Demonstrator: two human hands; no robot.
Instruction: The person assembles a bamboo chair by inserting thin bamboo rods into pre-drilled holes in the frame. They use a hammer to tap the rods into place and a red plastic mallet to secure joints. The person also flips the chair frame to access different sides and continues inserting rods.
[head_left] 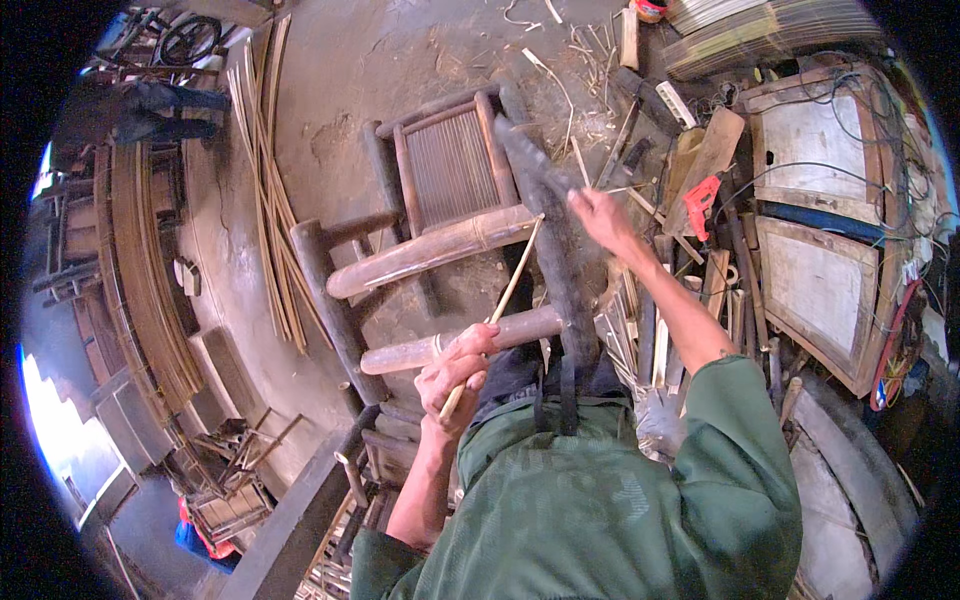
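- starting at the left?
- see long strips lying on the floor, then the chair.
- how far along?
- judged fairly advanced: shows joined posts and rails, plus a slatted panel set between uprights.
- and left to do?
- seems to need finer work around the upper rail's right end; cannot tell how much more.
- next, moving right?
- find the left hand closed around a thin stick, just beside the lower rail; cannot say if touching.
- pointing where?
- away from the body, slanting up and right, with the tip at the upper rail's right end; perhaps touching.
- and farther right?
- spot a grey tool, too blurred to name, over the right post, then the right hand, apparently gripping it.
- so, placing the chair?
- ahead of the left hand, mostly left of the right.
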